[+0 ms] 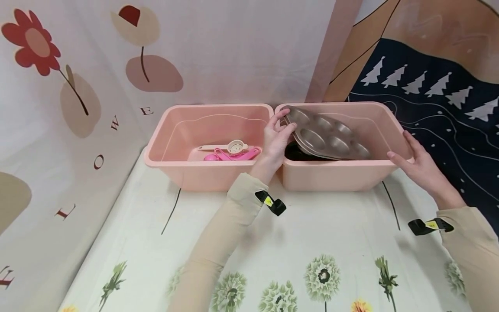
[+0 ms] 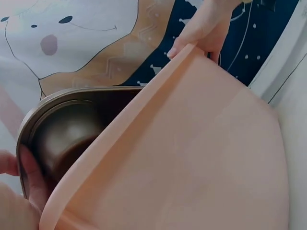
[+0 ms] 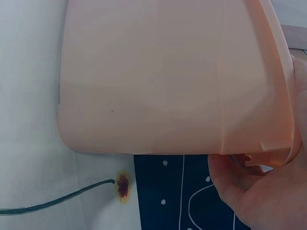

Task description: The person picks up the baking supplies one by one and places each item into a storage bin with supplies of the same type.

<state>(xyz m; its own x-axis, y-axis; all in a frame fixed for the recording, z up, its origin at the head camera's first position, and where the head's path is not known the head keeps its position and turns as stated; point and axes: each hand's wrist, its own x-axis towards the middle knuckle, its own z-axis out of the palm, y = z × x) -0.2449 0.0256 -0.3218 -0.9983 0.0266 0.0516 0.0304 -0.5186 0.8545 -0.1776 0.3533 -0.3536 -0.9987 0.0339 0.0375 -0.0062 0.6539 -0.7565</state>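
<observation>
A dark metal muffin tin [image 1: 321, 134] leans tilted in the right pink bin [image 1: 331, 177], its cups facing up. At the tin's left end my left hand [image 1: 277, 141] pinches the edge between thumb and fingers. The left wrist view shows the tin's corner cup [image 2: 67, 134] behind the bin's wall. My right hand [image 1: 425, 173] grips the right bin's rim at its front right corner, fingers along the side and thumb over the edge. Something black [image 1: 298, 152] lies under the tin, mostly hidden.
A left pink bin [image 1: 195, 175] stands beside the right one. Inside it lie a cream egg separator [image 1: 234, 147] and several pink measuring spoons [image 1: 249, 154]. A flower-print cloth [image 1: 312, 234] covers the table, with printed curtains [image 1: 241, 47] behind the bins.
</observation>
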